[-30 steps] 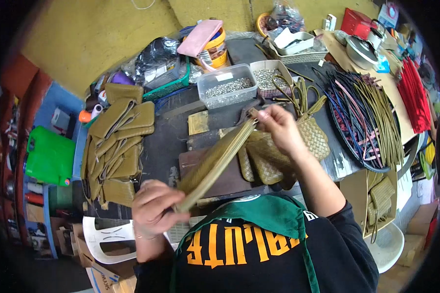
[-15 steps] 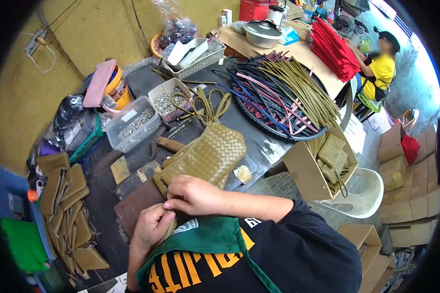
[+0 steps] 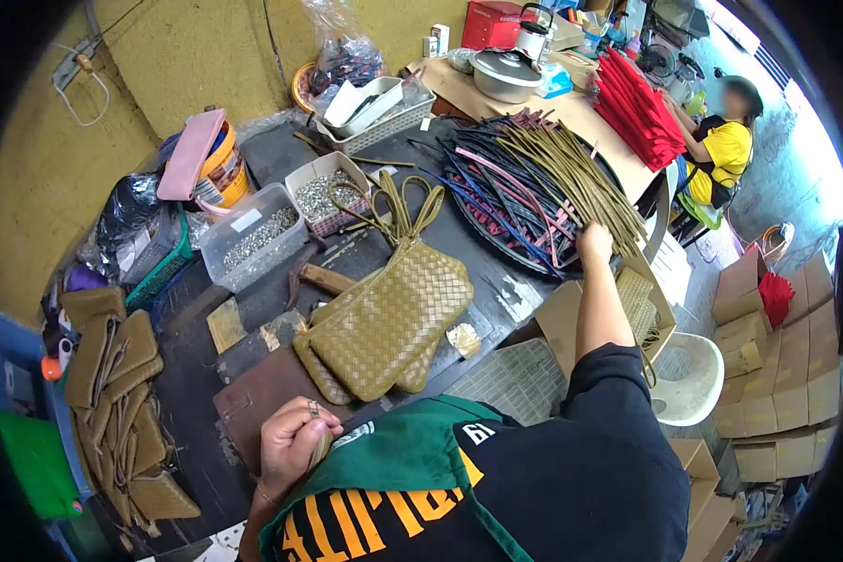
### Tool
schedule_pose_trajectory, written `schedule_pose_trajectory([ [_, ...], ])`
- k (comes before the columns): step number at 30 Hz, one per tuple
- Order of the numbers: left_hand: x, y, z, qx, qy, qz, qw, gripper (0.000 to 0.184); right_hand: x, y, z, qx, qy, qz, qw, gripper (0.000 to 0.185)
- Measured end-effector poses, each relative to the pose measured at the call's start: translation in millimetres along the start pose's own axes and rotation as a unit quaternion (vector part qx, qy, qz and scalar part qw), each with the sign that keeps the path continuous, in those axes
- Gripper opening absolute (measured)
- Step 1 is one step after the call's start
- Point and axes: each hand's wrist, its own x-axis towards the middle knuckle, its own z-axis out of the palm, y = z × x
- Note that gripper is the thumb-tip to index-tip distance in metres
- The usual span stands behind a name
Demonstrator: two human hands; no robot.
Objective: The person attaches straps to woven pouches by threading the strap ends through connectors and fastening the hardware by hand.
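Observation:
My left hand (image 3: 295, 440) is closed around a folded olive strap (image 3: 321, 448), close to my body, with a small metal piece showing at the fingers. Out to the right, my right hand (image 3: 595, 245) has curled fingers against the olive straps (image 3: 581, 178) heaped on a round black tray (image 3: 525, 258). What lies between those fingers is hidden. Several olive woven pouches (image 3: 389, 323) with looped wrist straps lie stacked on the dark table, above a brown mat (image 3: 262, 398).
Small metal parts fill a clear tub (image 3: 253, 248) and a basket (image 3: 328, 192). Folded olive pouches (image 3: 126, 412) are piled at left. A cardboard box (image 3: 557, 323) and white stool (image 3: 693, 379) stand at right. Farther back, a person in yellow (image 3: 726, 150) handles red material (image 3: 635, 112).
My right hand has left my left hand and reached right to the straps on the tray. The left hand stays closed near my body. The stacked pouches now show more fully.

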Motion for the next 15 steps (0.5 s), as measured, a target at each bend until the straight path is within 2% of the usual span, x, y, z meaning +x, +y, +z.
schedule_pose_trajectory([
  [1,-0.2,-3.1,-3.2,0.002,-0.021,0.007,1.000,0.020,-2.7,4.5,-2.6,0.022,-0.045,0.024,0.998,0.022],
  [5,-6.5,-3.8,-0.5,-0.062,-0.002,-0.050,0.997,0.022,-1.7,7.6,-3.2,0.019,-0.044,-0.004,0.999,0.020],
  [7,-8.3,-7.2,-0.4,-0.158,-0.019,-0.056,0.986,0.033,2.5,3.0,-3.0,-0.037,-0.058,-0.016,0.998,0.021],
  [8,-9.4,-5.2,1.2,-0.157,-0.017,-0.051,0.986,0.033,5.3,1.1,-2.7,-0.065,-0.063,-0.022,0.996,0.023],
  [9,-10.6,-1.3,3.6,-0.144,-0.015,-0.044,0.989,0.036,6.1,2.0,-1.1,-0.075,-0.012,-0.066,0.995,0.024],
  [10,-10.7,0.8,4.6,-0.130,-0.013,-0.036,0.991,0.039,11.8,-3.6,0.6,-0.071,-0.007,-0.068,0.995,0.024],
  [11,-8.3,-3.5,3.9,-0.079,-0.014,0.032,0.996,0.033,18.1,-9.8,2.2,0.035,0.027,-0.069,0.997,0.023],
  [12,-6.1,-1.7,1.9,-0.079,-0.010,0.037,0.996,0.033,22.6,-16.8,1.7,0.139,0.060,-0.070,0.986,0.023],
  [13,-3.7,1.5,-0.1,0.001,-0.026,0.057,0.998,0.028,0.6,-41.7,-43.0,0.332,-0.017,-0.056,0.942,0.021],
  [14,-1.6,3.8,-1.3,0.083,-0.041,0.073,0.993,0.024,-10.2,-56.8,-39.4,0.564,-0.140,-0.022,0.814,0.018],
  [15,3.5,5.0,0.1,0.090,-0.044,0.074,0.992,0.018,-53.2,-87.5,-80.3,0.715,-0.235,0.037,0.657,0.015],
])
